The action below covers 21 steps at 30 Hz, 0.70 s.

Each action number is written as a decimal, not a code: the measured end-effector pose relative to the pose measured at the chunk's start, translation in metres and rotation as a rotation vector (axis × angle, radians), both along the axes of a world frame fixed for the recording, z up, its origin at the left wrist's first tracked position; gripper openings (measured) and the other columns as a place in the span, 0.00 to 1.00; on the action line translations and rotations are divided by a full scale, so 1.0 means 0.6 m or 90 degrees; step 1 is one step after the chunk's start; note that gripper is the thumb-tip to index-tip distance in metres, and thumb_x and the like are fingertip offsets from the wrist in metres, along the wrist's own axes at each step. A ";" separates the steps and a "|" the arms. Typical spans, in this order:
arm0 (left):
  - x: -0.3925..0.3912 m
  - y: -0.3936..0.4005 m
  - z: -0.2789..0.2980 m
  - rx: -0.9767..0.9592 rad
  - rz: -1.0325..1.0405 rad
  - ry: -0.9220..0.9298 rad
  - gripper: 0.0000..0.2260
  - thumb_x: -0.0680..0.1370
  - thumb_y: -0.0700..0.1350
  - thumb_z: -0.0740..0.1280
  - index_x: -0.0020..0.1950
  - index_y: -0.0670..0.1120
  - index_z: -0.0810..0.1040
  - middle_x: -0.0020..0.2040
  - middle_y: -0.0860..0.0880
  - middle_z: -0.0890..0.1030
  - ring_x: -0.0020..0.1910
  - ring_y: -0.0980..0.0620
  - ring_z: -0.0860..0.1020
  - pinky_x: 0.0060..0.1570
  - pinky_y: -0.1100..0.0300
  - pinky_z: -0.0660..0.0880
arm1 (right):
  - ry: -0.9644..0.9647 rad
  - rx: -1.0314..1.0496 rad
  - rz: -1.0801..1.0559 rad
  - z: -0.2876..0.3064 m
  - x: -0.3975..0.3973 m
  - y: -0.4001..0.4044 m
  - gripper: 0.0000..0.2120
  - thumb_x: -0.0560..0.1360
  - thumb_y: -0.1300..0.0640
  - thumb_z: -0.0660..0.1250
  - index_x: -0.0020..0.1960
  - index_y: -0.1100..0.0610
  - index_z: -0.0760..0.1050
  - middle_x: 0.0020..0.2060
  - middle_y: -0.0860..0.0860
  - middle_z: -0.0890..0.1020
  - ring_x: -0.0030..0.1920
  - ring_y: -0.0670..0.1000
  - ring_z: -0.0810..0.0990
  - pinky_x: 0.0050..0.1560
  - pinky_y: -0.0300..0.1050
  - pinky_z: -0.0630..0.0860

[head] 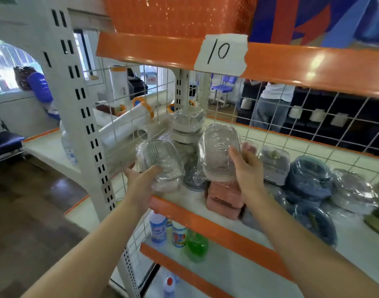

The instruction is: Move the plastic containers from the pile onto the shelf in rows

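1. Plastic containers are filling both hands: the left hand (pixel 141 175) is gripping a clear ribbed container (pixel 162 162) wrapped in film, fingers curled under its near side, at the left end of the shelf (pixel 205 220).
2. The right hand (pixel 247 168) is holding a second clear container (pixel 218 151) by its right wall, thumb on the front; this one is standing upright on its pale lid on top of a pink box (pixel 224 200) (the box is lying at the shelf's front edge).
3. Behind the two, a stack of wrapped grey-lidded containers (pixel 187 130) is standing near the wire back grid (pixel 291 117).
4. To the right, more wrapped goods are lying in a loose pile: a small clear tub (pixel 274 162), then dark blue bowls (pixel 308 175) farther along and toward the front.
5. Above, an orange shelf edge is carrying a paper tag (pixel 220 52) marked "10".
6. Below, cleaning bottles (pixel 177 233) are standing on the lower shelf, one of them green.
7. Beyond the grid, a person in a white top (pixel 272 104) is standing with their back turned.
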<state>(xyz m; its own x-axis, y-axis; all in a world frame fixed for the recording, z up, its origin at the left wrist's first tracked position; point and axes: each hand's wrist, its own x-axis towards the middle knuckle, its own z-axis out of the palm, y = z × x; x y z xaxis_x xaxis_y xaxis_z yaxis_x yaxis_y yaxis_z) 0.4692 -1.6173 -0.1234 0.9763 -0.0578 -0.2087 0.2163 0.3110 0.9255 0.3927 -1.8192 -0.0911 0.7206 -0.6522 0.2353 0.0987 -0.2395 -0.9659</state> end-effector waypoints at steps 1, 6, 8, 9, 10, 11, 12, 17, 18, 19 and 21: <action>0.013 0.000 0.002 0.003 -0.009 0.000 0.41 0.71 0.36 0.72 0.74 0.53 0.49 0.59 0.40 0.74 0.56 0.41 0.77 0.60 0.41 0.73 | 0.002 0.004 -0.003 0.003 0.008 0.001 0.15 0.77 0.49 0.65 0.33 0.53 0.70 0.31 0.46 0.73 0.33 0.44 0.71 0.36 0.38 0.67; 0.055 -0.015 0.025 -0.008 -0.047 0.014 0.47 0.72 0.34 0.71 0.76 0.61 0.43 0.68 0.38 0.71 0.57 0.39 0.77 0.56 0.44 0.75 | 0.054 -0.011 -0.031 0.019 0.045 0.023 0.20 0.77 0.49 0.65 0.29 0.50 0.63 0.28 0.45 0.68 0.32 0.44 0.67 0.38 0.42 0.63; 0.077 -0.024 0.030 -0.021 -0.039 -0.004 0.47 0.71 0.33 0.71 0.75 0.63 0.47 0.67 0.40 0.72 0.50 0.45 0.79 0.48 0.49 0.78 | 0.081 -0.034 -0.039 0.025 0.054 0.031 0.18 0.77 0.47 0.64 0.33 0.56 0.68 0.31 0.48 0.70 0.32 0.45 0.67 0.34 0.39 0.64; 0.085 -0.027 0.034 -0.027 -0.031 -0.004 0.46 0.71 0.33 0.71 0.75 0.62 0.48 0.65 0.42 0.73 0.48 0.47 0.79 0.48 0.50 0.78 | 0.097 -0.048 -0.050 0.027 0.057 0.034 0.18 0.77 0.46 0.64 0.37 0.58 0.71 0.33 0.50 0.71 0.32 0.44 0.67 0.32 0.34 0.65; 0.091 -0.031 0.040 -0.025 -0.028 0.006 0.46 0.70 0.34 0.72 0.75 0.63 0.49 0.64 0.42 0.73 0.48 0.47 0.79 0.51 0.48 0.76 | 0.107 -0.064 -0.061 0.029 0.058 0.037 0.18 0.77 0.45 0.63 0.41 0.60 0.74 0.35 0.50 0.72 0.31 0.43 0.67 0.29 0.29 0.64; 0.096 -0.034 0.043 -0.021 -0.030 0.014 0.48 0.68 0.36 0.74 0.74 0.65 0.49 0.66 0.43 0.71 0.52 0.45 0.78 0.55 0.45 0.75 | 0.114 -0.077 -0.070 0.030 0.059 0.039 0.17 0.78 0.45 0.63 0.44 0.60 0.75 0.35 0.50 0.73 0.32 0.41 0.67 0.28 0.25 0.64; 0.102 -0.038 0.042 -0.021 -0.039 0.018 0.51 0.64 0.40 0.77 0.72 0.67 0.48 0.68 0.43 0.70 0.57 0.43 0.77 0.58 0.41 0.72 | 0.122 -0.086 -0.075 0.029 0.059 0.039 0.17 0.78 0.45 0.62 0.45 0.60 0.75 0.35 0.48 0.72 0.32 0.39 0.66 0.29 0.23 0.64; 0.108 -0.048 0.046 0.017 -0.053 -0.032 0.55 0.65 0.43 0.79 0.76 0.61 0.42 0.76 0.45 0.58 0.72 0.42 0.64 0.69 0.44 0.62 | 0.170 -0.101 -0.080 0.018 0.068 0.043 0.19 0.77 0.43 0.63 0.52 0.60 0.75 0.40 0.50 0.76 0.35 0.42 0.71 0.31 0.29 0.62; 0.109 -0.050 0.045 0.038 -0.025 -0.064 0.49 0.69 0.42 0.76 0.77 0.57 0.44 0.77 0.46 0.57 0.73 0.45 0.62 0.70 0.50 0.60 | 0.176 -0.093 -0.078 0.016 0.073 0.043 0.19 0.76 0.43 0.63 0.55 0.59 0.75 0.41 0.50 0.77 0.38 0.43 0.73 0.33 0.31 0.64; 0.112 -0.054 0.042 0.058 -0.009 -0.090 0.44 0.72 0.43 0.74 0.77 0.55 0.46 0.77 0.47 0.56 0.73 0.47 0.61 0.68 0.54 0.60 | 0.181 -0.084 -0.076 0.015 0.077 0.044 0.18 0.76 0.43 0.64 0.55 0.57 0.74 0.42 0.49 0.77 0.39 0.43 0.73 0.34 0.34 0.65; 0.121 -0.054 0.040 0.096 -0.009 -0.123 0.39 0.75 0.48 0.70 0.78 0.55 0.49 0.76 0.48 0.58 0.70 0.52 0.63 0.64 0.59 0.61 | 0.186 -0.074 -0.070 0.013 0.086 0.042 0.16 0.76 0.43 0.64 0.53 0.54 0.72 0.39 0.45 0.75 0.38 0.41 0.72 0.36 0.38 0.66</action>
